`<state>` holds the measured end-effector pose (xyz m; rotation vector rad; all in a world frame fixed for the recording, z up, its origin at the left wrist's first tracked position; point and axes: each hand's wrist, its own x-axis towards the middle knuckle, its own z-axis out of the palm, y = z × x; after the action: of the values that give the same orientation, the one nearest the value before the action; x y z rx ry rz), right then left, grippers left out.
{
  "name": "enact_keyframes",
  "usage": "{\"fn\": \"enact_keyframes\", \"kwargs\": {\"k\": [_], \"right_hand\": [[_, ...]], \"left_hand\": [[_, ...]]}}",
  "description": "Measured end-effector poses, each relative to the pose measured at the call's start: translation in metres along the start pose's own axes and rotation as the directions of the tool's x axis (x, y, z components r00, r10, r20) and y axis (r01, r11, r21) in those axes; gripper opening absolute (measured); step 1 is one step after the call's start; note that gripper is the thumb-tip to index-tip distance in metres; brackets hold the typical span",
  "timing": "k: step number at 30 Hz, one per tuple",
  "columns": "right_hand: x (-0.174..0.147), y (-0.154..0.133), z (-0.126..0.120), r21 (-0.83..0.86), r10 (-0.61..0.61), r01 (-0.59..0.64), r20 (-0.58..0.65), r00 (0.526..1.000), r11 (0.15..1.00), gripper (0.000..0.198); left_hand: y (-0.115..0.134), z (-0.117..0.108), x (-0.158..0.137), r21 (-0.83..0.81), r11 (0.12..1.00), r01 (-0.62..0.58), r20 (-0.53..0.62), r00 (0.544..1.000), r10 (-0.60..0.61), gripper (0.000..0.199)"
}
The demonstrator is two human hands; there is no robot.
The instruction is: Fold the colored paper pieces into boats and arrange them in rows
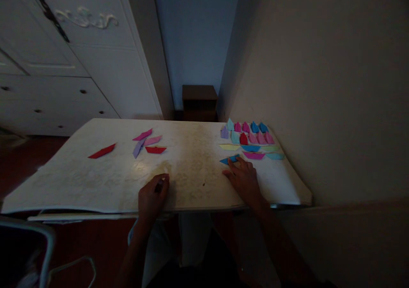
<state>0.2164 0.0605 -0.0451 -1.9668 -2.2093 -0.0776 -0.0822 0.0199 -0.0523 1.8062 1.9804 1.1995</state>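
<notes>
My right hand (245, 178) reaches over a small blue folded paper boat (225, 160) lying flat, its fingertips gripping the boat's near side and right end, the thumb lower down. Just beyond lie a magenta paper boat (253, 155), a yellow one (228, 147) and another blue one (251, 148). My left hand (152, 195) rests near the table's front edge with its fingers curled in; what they hold, if anything, is hidden in shadow. Closest to it is a red paper boat (155, 150), with pink and purple folded boats behind.
The pale, stained table (191, 168) spans the view. Several upright folded papers, such as a red one (243, 138), stand in rows at its far right by the wall (319, 87). Another red paper boat (102, 151) lies far left. A white cabinet (111, 66) and brown stand (200, 93) are beyond.
</notes>
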Motion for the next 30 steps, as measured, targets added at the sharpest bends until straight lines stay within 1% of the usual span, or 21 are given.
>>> {"fn": "enact_keyframes", "kwargs": {"k": [6,11,14,17,22,27,30], "right_hand": [[0.013,-0.005,0.001,0.024,0.055,-0.056,0.021,0.998,0.998,0.049],[0.014,-0.01,0.0,-0.003,0.114,-0.114,0.027,0.993,0.994,0.052],[0.015,-0.01,0.001,0.0,0.123,-0.123,0.015,0.992,0.992,0.052],[0.017,-0.007,0.005,0.009,0.114,-0.114,-0.025,0.993,0.993,0.051],[0.016,-0.006,0.012,0.048,0.103,-0.099,-0.105,0.989,0.994,0.051],[0.001,-0.013,0.017,0.119,0.09,-0.072,-0.153,0.984,0.99,0.05],[-0.011,-0.02,0.021,0.188,0.061,-0.025,-0.187,0.98,0.982,0.05]], "left_hand": [[0.0,-0.001,0.0,-0.013,1.0,0.019,0.002,1.0,-0.019,0.026],[-0.001,0.0,0.0,-0.012,1.0,0.014,0.005,1.0,-0.014,0.026],[-0.001,0.0,0.0,-0.02,1.0,0.009,0.014,1.0,-0.009,0.027],[-0.001,-0.001,0.0,-0.028,0.999,0.016,0.029,0.999,-0.015,0.027],[0.003,-0.002,0.0,-0.047,0.999,0.022,0.025,0.999,-0.021,0.028],[0.003,-0.001,0.0,-0.066,0.997,0.027,0.028,0.999,-0.025,0.028],[0.0,0.001,0.0,-0.082,0.996,0.02,0.031,0.999,-0.018,0.028]]}}
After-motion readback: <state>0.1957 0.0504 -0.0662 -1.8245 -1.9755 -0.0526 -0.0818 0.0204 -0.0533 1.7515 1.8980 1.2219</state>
